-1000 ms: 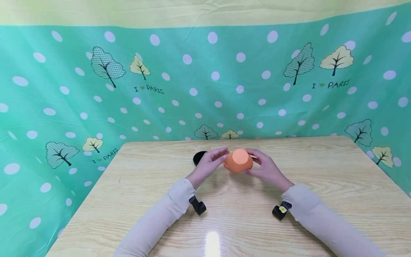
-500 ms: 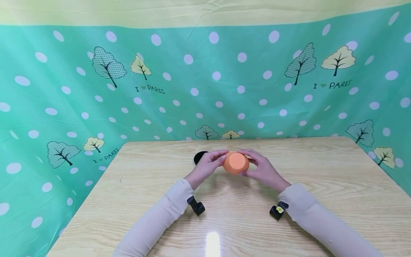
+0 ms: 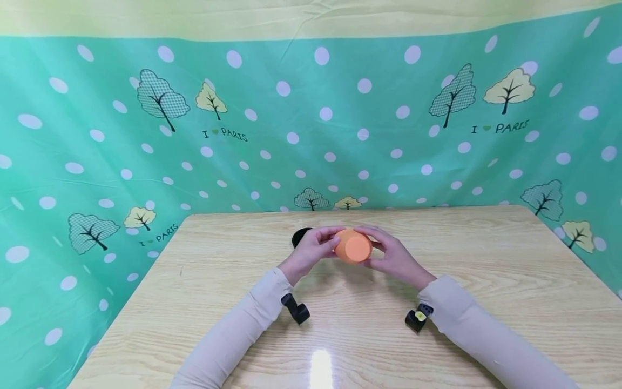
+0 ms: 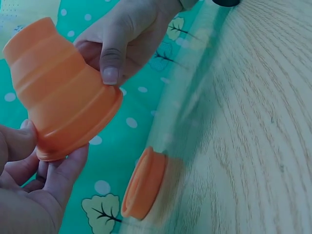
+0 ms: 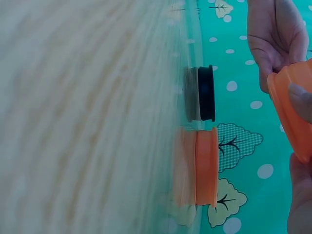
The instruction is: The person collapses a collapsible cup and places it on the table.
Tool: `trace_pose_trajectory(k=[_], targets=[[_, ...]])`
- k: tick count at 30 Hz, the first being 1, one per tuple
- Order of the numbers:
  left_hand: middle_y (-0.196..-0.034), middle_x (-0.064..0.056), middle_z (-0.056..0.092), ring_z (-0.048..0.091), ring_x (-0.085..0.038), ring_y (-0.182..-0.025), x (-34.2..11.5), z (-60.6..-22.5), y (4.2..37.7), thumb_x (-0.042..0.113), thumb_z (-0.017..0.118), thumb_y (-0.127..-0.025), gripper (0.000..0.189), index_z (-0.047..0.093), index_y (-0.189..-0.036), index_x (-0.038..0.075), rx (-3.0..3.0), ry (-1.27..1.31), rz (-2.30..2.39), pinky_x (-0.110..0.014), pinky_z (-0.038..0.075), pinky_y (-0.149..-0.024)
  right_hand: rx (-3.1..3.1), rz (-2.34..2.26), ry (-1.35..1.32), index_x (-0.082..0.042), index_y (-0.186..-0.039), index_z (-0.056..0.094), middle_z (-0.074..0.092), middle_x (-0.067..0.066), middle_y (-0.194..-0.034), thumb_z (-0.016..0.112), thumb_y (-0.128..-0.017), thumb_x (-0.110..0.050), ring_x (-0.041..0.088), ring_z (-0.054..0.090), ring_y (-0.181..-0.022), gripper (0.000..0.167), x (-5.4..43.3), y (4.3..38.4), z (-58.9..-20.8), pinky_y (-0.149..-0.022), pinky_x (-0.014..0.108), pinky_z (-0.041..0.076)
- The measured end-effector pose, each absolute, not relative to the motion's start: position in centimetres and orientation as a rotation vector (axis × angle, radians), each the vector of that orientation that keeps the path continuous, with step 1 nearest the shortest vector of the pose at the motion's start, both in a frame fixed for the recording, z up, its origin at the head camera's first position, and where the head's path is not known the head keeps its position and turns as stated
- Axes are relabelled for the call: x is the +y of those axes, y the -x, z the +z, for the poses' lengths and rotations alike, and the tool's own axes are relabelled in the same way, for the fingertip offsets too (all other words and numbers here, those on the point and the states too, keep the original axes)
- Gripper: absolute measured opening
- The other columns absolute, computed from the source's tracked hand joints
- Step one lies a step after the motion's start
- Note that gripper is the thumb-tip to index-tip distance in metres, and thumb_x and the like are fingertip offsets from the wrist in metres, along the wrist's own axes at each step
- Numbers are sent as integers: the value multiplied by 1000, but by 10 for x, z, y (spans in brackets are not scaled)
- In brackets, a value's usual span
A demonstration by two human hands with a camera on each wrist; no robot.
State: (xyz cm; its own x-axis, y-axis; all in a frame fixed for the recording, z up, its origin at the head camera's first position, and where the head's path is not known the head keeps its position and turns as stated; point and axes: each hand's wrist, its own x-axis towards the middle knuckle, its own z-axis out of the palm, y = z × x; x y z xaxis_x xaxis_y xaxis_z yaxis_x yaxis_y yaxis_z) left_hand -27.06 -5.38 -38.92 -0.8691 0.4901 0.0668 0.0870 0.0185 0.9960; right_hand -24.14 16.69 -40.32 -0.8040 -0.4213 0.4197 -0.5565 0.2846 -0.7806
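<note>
An orange collapsible cup (image 3: 353, 247), its ringed wall drawn out, is held above the table between both hands. In the head view its flat base faces the camera. My left hand (image 3: 311, 251) grips the wide rim at one side, thumb on the outer wall, as the left wrist view shows with the cup (image 4: 61, 87) tilted. On the other side my right hand (image 3: 393, 259) holds the cup near the rim, its thumb pressed on the wall. A second, low orange ring-shaped piece (image 4: 145, 184) lies on the table, hidden in the head view.
A black round piece (image 3: 299, 236) lies on the wooden table (image 3: 233, 243) behind my left hand. In the right wrist view, the black piece (image 5: 206, 93) sits beside the low orange piece (image 5: 206, 167). A green patterned cloth (image 3: 272, 119) hangs behind the table.
The cup has shifted slightly left and tipped, so its base turns from facing upward toward the camera. My left fingers have closed in on its rim; my right hand has moved left with it.
</note>
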Motion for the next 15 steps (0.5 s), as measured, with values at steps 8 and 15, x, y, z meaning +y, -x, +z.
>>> trace_pose_trajectory(k=[8, 15], targets=[[-106, -16, 59, 61, -10, -88, -58, -390, 270, 2, 54, -95, 38, 48, -131, -9, 1973, -597, 1934, -31, 55, -80, -2531, 1619, -975, -11, -148, 29, 28, 11, -151, 75, -80, -8, 34, 29, -136, 82, 183, 247, -406, -101, 47, 41], [-104, -11, 60, 60, -9, -87, -60, -393, 268, 1, 54, -94, 38, 49, -131, -8, 1966, -594, 1935, -28, 55, -79, -2592, 1829, -1086, -7, -149, 21, 22, 10, -155, 68, -84, 0, 34, 19, -141, 81, 206, 256, -407, -107, 47, 32]])
